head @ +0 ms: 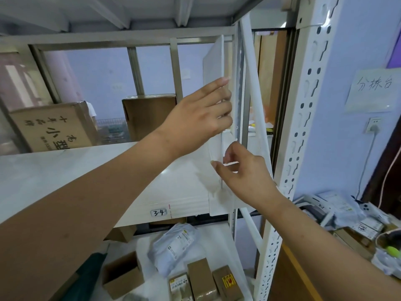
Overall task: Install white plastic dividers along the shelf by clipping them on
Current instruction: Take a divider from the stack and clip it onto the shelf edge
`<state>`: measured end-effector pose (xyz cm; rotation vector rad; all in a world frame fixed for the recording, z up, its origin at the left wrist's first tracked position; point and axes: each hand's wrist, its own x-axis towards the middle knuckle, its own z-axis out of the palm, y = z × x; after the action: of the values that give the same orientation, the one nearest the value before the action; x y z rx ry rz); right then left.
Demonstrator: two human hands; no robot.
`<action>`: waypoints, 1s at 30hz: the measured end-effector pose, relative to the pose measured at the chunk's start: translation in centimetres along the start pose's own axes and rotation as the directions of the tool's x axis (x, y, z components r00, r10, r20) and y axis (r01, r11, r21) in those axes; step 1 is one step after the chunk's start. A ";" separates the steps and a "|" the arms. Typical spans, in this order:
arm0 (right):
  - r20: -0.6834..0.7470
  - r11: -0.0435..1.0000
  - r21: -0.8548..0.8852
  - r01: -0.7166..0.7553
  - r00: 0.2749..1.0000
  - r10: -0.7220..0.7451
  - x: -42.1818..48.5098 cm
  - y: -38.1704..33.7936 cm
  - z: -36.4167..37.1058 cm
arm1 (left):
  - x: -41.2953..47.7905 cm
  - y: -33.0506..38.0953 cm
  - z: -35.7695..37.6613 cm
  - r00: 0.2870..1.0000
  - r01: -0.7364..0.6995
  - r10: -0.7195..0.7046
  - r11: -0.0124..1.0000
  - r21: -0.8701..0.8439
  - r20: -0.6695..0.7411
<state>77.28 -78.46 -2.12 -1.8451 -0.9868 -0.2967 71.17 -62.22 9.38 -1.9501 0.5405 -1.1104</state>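
Observation:
A white plastic divider (213, 64) stands upright at the right end of the white shelf (91, 170), close to the shelf's slotted upright. My left hand (201, 114) holds the divider's front edge about halfway up, fingers wrapped on it. My right hand (240, 170) is lower down, its thumb and fingers pinching the divider's front edge near its foot. The divider's white base clip (219, 203) hangs over the shelf's front lip.
A label reading 3-4 (159, 212) sits on the shelf's front edge. Cardboard boxes (54, 127) stand behind the shelf. Parcels and small boxes (195, 274) lie on the shelf below. The white slotted upright (303, 127) and a diagonal brace (256, 105) stand right of the divider.

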 end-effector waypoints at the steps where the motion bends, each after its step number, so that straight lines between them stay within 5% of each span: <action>1: -0.007 0.996 -0.063 0.060 0.998 -0.060 0.1 -0.1 0.1 | 0.0 0.2 0.0 1.000 0.021 -0.021 1.000 -0.007 0.010; 9: -0.087 0.949 -0.183 0.256 0.957 -0.275 0.5 0.6 2.0 | -0.1 1.3 0.1 0.997 0.081 -0.082 0.995 -0.063 -0.017; 17: -0.159 0.955 -0.107 0.276 0.944 -0.290 0.3 1.9 3.7 | 0.0 2.4 0.2 0.996 0.061 -0.071 0.983 -0.176 -0.051; 30: 0.015 0.975 0.081 0.209 0.977 -0.211 1.0 4.0 2.7 | -0.2 4.5 0.8 0.982 -0.105 0.128 0.981 -0.161 0.140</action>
<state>80.32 -76.38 -5.42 -1.6786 -1.1961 -0.3595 71.82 -64.33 5.41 -2.0848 0.6654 -0.8633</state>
